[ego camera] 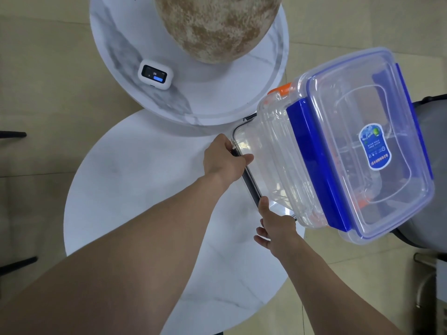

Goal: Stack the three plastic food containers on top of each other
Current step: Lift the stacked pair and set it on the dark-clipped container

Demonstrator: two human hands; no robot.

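Here both hands [223, 160] [275, 224] grip the bottom container [246, 165] (mostly hidden beneath the stack [338, 146]).

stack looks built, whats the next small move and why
Probably slide the stack a little inward on the lower table before letting go. Both hands, left and right, grip the bottom container, which sits at the table's right edge.

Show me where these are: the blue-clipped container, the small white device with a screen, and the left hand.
blue-clipped container [362, 131], head view, on its clear lid.
small white device [154, 74], head view, on its dark screen.
left hand [223, 160], head view, on the back of the hand.
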